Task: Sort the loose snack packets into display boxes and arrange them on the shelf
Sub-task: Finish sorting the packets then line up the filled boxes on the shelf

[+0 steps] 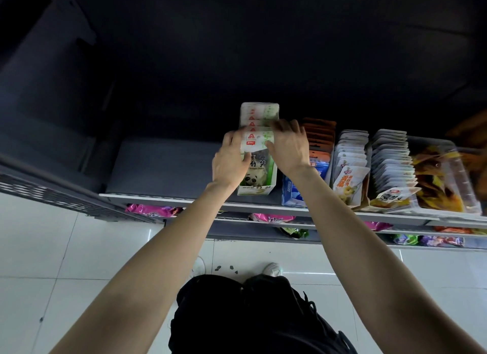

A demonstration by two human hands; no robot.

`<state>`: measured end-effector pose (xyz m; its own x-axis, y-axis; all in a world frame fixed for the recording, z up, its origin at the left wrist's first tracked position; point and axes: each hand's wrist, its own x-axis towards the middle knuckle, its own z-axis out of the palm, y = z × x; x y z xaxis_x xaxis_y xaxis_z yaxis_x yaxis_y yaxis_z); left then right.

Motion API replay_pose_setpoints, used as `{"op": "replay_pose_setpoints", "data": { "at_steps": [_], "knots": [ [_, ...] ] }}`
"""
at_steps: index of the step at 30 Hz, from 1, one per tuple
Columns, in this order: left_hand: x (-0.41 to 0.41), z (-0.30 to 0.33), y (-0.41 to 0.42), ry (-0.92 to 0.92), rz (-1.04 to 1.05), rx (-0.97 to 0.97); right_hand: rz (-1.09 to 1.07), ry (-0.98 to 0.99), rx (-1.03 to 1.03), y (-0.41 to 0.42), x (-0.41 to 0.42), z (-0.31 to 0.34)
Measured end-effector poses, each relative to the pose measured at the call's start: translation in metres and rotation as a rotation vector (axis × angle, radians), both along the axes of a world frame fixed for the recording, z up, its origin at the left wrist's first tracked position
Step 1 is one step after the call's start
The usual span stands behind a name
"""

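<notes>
Both hands are up at the top shelf (200, 198), working the front of the green-and-white panda display box (257, 185). Left hand (229, 160) grips the left side of the front packet (257, 142), thumb curled onto its face; right hand (288, 146) pinches the packet's right edge, fingers reaching over the row behind. That packet sits at the front of a row of matching packets standing upright in the box; roughly five or six tops show, exact count unclear since they overlap. The box stands at the shelf's front edge, leftmost in the line. Progress, judged: well along. Five containers are lined up on this shelf: panda box, blue box with orange-topped packets (317, 153), a box of white packets (349, 166), another box of white packets (392, 169), and a clear bin of yellow-orange snacks (445, 179) at far right. All look filled. The shelf stretch left of the panda box is bare, so more boxes could go there. No loose packets visible apart from the one in hand, so what's left looks like seating this packet and squaring the row. Lower shelves hold pink bags (154, 210), plus green and purple ones, partly hidden, count unclear. White tile floor (66, 248) below, with one white shoe (272, 268) clearly showing.
</notes>
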<state>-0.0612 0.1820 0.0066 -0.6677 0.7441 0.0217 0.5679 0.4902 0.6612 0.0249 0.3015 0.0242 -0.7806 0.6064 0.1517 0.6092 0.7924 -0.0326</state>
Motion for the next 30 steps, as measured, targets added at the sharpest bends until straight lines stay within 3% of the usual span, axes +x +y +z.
{"op": "replay_pose_setpoints", "data": {
  "at_steps": [5, 15, 22, 26, 30],
  "knots": [
    [-0.010, 0.006, 0.003, 0.050, -0.008, -0.107, 0.019, -0.051, 0.032, 0.001, -0.010, 0.002],
    [-0.017, 0.012, 0.007, 0.006, -0.011, -0.053, 0.009, 0.032, 0.212, 0.001, -0.015, 0.016],
    [-0.010, 0.006, 0.005, -0.085, 0.057, 0.097, -0.076, -0.047, -0.051, -0.006, -0.008, 0.010],
    [-0.008, -0.001, 0.011, -0.281, 0.217, 0.185, -0.157, 0.137, -0.154, -0.015, 0.006, 0.000],
    [-0.014, 0.004, 0.018, -0.256, 0.199, 0.111, -0.214, 0.163, -0.347, -0.022, 0.013, -0.007]
  ]
}}
